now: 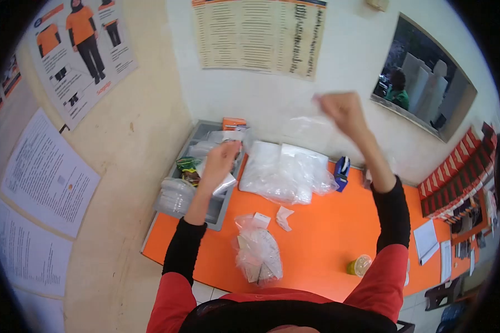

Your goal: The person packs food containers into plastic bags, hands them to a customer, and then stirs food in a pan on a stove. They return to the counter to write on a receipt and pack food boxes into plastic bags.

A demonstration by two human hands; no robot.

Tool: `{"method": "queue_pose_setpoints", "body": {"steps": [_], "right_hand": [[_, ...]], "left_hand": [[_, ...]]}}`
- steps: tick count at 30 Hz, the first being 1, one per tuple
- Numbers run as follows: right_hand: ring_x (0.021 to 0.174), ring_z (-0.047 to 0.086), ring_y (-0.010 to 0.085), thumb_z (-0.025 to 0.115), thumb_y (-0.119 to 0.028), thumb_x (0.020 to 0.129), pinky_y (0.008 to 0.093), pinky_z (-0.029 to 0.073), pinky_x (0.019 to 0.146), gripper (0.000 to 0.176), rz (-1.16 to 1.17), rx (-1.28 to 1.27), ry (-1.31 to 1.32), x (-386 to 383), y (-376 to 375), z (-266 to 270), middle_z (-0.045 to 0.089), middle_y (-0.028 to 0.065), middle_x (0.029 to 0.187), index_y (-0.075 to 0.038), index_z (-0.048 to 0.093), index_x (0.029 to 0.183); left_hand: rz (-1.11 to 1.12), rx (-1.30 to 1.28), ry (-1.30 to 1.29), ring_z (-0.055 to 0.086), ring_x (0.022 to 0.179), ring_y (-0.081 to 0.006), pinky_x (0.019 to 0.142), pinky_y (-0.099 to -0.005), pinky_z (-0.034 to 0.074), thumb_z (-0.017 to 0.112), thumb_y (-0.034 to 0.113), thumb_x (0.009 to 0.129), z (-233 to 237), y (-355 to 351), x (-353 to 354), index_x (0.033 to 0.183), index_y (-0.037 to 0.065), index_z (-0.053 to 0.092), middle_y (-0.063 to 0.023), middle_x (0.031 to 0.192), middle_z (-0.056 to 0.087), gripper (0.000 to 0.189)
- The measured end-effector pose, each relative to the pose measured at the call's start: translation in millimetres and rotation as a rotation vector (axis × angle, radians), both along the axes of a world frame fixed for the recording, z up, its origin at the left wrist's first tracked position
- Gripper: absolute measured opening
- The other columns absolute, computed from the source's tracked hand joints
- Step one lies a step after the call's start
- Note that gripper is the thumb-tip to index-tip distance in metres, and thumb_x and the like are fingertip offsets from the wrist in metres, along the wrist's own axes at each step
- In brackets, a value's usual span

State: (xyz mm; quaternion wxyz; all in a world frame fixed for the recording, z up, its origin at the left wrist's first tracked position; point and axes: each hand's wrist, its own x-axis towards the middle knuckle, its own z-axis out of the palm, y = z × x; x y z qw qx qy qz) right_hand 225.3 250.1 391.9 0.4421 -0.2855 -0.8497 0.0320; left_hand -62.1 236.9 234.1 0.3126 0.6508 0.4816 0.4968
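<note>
Orange table (328, 244) across the centre, set against a white wall (250, 97) with a printed chart (259, 36) up top. Cream wall (133, 139) at left, hung with a poster (83, 50) and paper sheets (47, 177). Window (428, 83) upper right, red racks (455, 172) below. Pale tiled floor (205, 291) at bottom.

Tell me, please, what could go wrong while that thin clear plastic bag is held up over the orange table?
The thin clear plastic bag hangs from the raised right hand; so flimsy, it might slip or tear. The left hand hovers over the crowded grey tray and could snag its contents. The small round yellow cup sits near the front edge of the orange table, where an elbow might knock it off.
</note>
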Motion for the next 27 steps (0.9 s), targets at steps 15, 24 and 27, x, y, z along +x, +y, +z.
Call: {"method": "queue_pose_setpoints", "body": {"steps": [15, 24, 27], "right_hand": [[0.059, 0.056, 0.0224, 0.062, -0.013, 0.077, 0.0315, 0.046, 0.053, 0.01, -0.48, -0.069, 0.239, 85.5, -196.3, -131.4, 0.06, 0.0076, 0.07, -0.004, 0.06, 0.079], [0.063, 0.055, 0.0091, 0.067, -0.016, 0.076, 0.0255, 0.044, 0.058, 0.014, -0.234, -0.823, 0.093, 221.9, -213.3, -139.3, 0.065, 0.0043, 0.074, -0.002, 0.066, 0.075], [0.06, 0.052, 0.0065, 0.067, -0.017, 0.076, 0.0229, 0.041, 0.053, 0.015, -0.266, -0.918, 0.206, 249.5, -228.4, -151.5, 0.062, 0.0015, 0.067, -0.003, 0.064, 0.07]], "left_hand": [[-0.896, -0.607, -0.196, 0.064, 0.078, -0.0191, 0.068, -0.0283, 0.053, 0.052, 0.015, 0.086, -4.0, -92.8, 204.7, 0.108, -0.002, 0.054, -0.0135, 0.092, 0.062, 0.027], [-1.035, -0.743, -0.006, 0.064, 0.077, -0.0193, 0.069, -0.0284, 0.052, 0.055, 0.013, 0.084, 7.4, -144.8, 284.1, 0.104, -0.001, 0.054, -0.0125, 0.087, 0.062, 0.024], [-0.769, -0.213, 0.105, 0.062, 0.068, -0.0179, 0.066, -0.0291, 0.05, 0.059, 0.016, 0.081, -0.9, -152.8, 320.9, 0.097, 0.001, 0.055, -0.01, 0.077, 0.062, 0.022]]}}
